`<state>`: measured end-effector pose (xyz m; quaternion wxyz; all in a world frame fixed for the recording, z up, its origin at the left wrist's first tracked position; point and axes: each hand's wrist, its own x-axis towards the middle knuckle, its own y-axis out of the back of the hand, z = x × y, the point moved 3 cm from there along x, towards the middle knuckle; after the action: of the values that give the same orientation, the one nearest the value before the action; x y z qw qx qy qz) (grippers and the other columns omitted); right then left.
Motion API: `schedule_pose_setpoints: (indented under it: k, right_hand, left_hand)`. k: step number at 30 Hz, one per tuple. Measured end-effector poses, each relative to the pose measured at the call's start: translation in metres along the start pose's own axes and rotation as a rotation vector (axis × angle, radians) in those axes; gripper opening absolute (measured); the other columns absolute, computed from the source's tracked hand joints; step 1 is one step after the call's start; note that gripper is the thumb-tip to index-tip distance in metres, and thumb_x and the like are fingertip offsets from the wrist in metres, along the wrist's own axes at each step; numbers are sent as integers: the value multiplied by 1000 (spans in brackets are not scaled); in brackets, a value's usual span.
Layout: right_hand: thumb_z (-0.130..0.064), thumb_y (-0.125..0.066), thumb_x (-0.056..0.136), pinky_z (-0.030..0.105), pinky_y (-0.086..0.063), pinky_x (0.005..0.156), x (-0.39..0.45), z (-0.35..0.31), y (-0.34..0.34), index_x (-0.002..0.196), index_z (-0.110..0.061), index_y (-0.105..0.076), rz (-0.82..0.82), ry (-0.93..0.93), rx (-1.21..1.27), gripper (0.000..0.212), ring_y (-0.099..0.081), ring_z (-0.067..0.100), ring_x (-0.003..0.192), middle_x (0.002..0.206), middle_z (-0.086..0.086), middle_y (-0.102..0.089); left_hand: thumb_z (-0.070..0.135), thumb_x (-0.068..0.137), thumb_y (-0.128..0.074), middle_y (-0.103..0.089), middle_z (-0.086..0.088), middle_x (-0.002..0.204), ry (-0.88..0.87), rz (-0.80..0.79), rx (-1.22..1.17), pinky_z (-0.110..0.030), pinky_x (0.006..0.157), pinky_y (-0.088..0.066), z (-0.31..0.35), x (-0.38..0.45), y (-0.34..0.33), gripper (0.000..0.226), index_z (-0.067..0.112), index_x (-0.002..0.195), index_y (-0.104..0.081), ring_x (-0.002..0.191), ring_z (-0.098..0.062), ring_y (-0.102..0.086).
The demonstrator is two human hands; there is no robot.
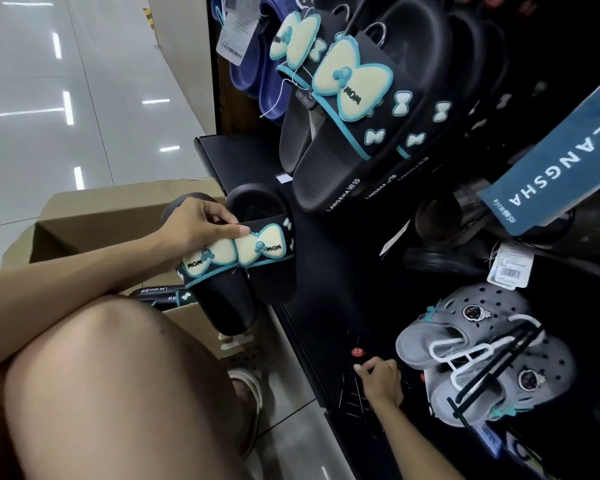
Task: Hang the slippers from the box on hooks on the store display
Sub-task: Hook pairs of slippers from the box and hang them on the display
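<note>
- The person crouches by the dark store display [326, 258], one bare knee [118, 375] filling the lower left of the view.
- The left hand [201, 225] holds a pair of black slippers [243, 268] by their straps, thumb laid along the top edge and fingers curled over the far side. The pair is held together side by side, cream bows with teal edging facing up, just above the box.
- The cardboard box [84, 220] sits open on the floor to the left of the display; another black slipper [167, 295] lies inside it, partly hidden behind the forearm.
- The right hand [381, 375] reaches low onto the display, fingers curled around something thin and dark there. I cannot tell what it grips; thin wire pieces lie just below it and a small red tag [357, 352] sits just above.
- Matching black slippers with bows [357, 98] already hang higher on the display, near the top of the view.
- Grey clogs [482, 351] on a white hanger [465, 351] hang just right of the right hand.
- A teal sign [561, 157] reading LANGSHA slants across the right side.
- Blue slippers [253, 64] hang at the display's upper left edge.
</note>
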<state>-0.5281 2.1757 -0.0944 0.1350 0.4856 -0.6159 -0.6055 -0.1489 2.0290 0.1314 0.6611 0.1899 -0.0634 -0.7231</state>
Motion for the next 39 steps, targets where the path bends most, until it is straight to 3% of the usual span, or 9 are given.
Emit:
schedule_pose_setpoints:
  k: [4, 9, 12, 15, 19, 25, 31, 36, 39]
  right_hand:
    - [-43, -64, 93, 30, -41, 65, -5, -3, 11, 98, -22, -68, 42, 76, -12, 22, -49, 19, 116, 106, -4, -43]
    - [-43, -67, 91, 26, -45, 65, -12, -18, 27, 92, -25, -66, 116, 188, -9, 17, -48, 16, 117, 106, -9, -44]
    - [-45, -68, 89, 28, -52, 77, -17, -38, 38, 92, -27, -69, 177, 261, -37, 18, -50, 16, 114, 113, -6, -51]
    - [-46, -70, 87, 32, -47, 92, -25, -65, 51, 90, -29, -68, 209, 333, -9, 17, -49, 16, 117, 122, -6, -55]
    - [-46, -69, 88, 34, -40, 100, -38, -109, 68, 88, -31, -65, 200, 419, 20, 16, -47, 15, 122, 124, -9, -56]
    - [-46, -67, 89, 33, -41, 94, -62, -184, 94, 92, -28, -64, 220, 562, 27, 19, -51, 11, 111, 110, -12, -60]
    - [-46, -69, 87, 28, -36, 66, -97, -261, 116, 80, -33, -54, 183, 639, 190, 22, -54, 10, 83, 81, -13, -58]
    - [-48, -69, 86, 30, -45, 66, -128, -316, 117, 82, -28, -57, 156, 747, 203, 24, -61, 10, 82, 86, -12, -66]
    - [-47, -70, 86, 28, -43, 63, -140, -337, 118, 81, -29, -56, 163, 775, 232, 23, -61, 8, 79, 83, -14, -65]
  left_hand:
    - [31, 72, -85, -66, -12, 74, -7, 6, -12, -28, 58, -39, 1, -1, 2, 33, 3, 84, -73, 66, -22, -55]
    - [33, 73, -85, -64, -9, 69, -41, 10, 10, -27, 55, -37, 5, -3, 5, 31, 5, 82, -73, 63, -19, -52]
    - [34, 75, -84, -66, -6, 67, -70, 22, 18, -24, 52, -39, 8, -3, 10, 30, 7, 81, -73, 60, -15, -55]
    - [36, 76, -83, -63, 4, 61, -101, 75, 36, -19, 53, -38, 11, -2, 20, 24, 14, 75, -73, 57, -7, -53]
    - [36, 77, -83, -65, 6, 64, -149, 131, 37, -23, 61, -41, 16, -2, 36, 22, 17, 72, -73, 60, -6, -54]
    - [39, 79, -80, -70, 7, 67, -191, 197, 41, -29, 66, -48, 21, -5, 62, 19, 24, 70, -74, 67, -9, -61]
    - [40, 83, -76, -70, 9, 74, -189, 293, 123, -33, 69, -50, 24, -8, 93, 18, 25, 73, -74, 76, -13, -65]
    - [43, 84, -74, -69, 7, 81, -101, 448, 105, -32, 68, -49, 17, -10, 122, 16, 28, 77, -72, 79, -13, -64]
    - [46, 84, -72, -71, 4, 84, -51, 525, 27, -32, 69, -47, 9, -10, 139, 20, 26, 82, -73, 81, -16, -65]
